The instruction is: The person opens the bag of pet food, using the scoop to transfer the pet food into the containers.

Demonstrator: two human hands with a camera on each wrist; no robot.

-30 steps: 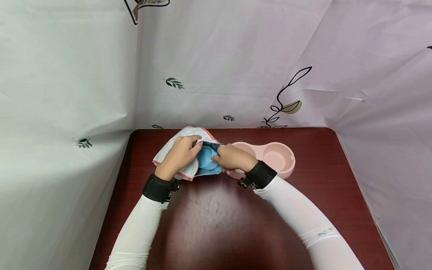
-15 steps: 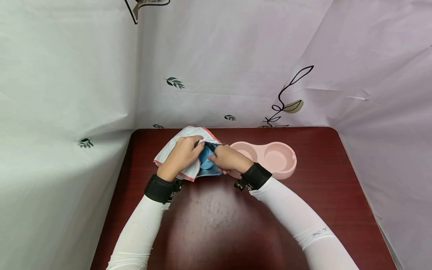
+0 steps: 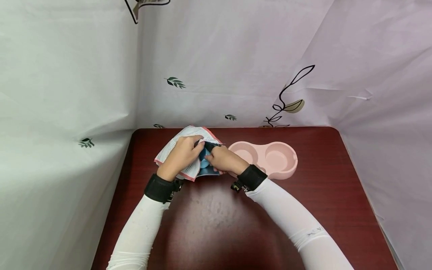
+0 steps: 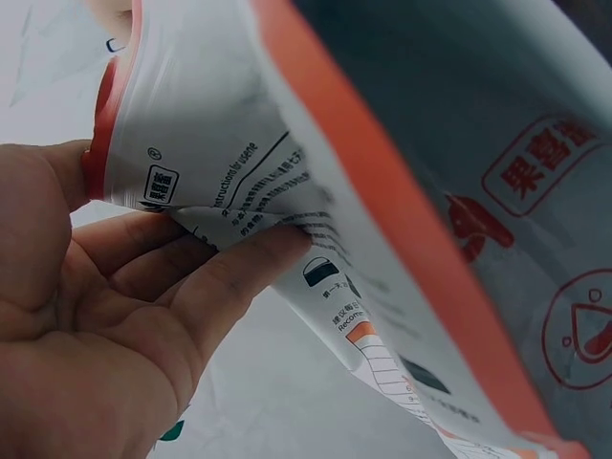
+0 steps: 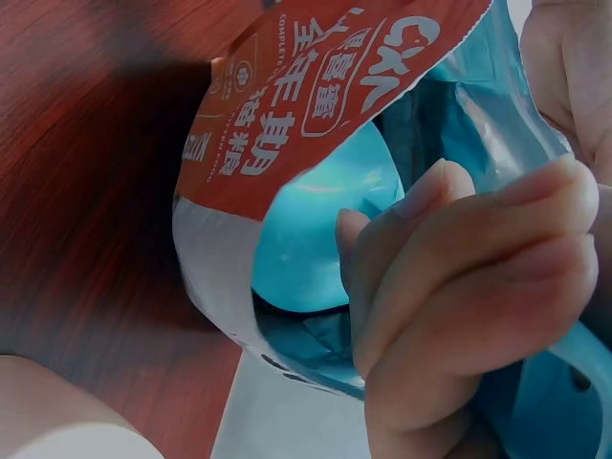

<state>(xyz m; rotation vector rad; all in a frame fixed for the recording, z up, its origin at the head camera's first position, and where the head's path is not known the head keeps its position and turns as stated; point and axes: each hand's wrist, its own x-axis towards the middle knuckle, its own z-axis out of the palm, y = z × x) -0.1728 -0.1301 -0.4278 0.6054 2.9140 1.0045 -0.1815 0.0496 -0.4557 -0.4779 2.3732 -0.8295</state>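
Note:
A white and red printed bag (image 3: 177,144) with a shiny blue lining stands near the far left of the table, its mouth open to the right. My left hand (image 3: 182,153) grips the bag's upper edge, thumb and fingers on either side of the film (image 4: 206,177). At the mouth, my right hand (image 3: 224,158) holds a light blue scoop (image 5: 330,229) by its handle, fingers curled. The scoop's bowl sits inside the mouth, partly behind the bag's red front panel (image 5: 316,86). The bag's contents are out of sight.
Just right of my right hand stands a pink double bowl (image 3: 261,155) with two round hollows. The dark red table (image 3: 202,225) reaches back to a pale cloth backdrop (image 3: 216,75) with leaf prints, which also hangs on both sides.
My right hand has moved left, taking the scoop deeper into the bag, so less blue shows. More of the pink double bowl is uncovered. My left hand has kept its grip on the bag.

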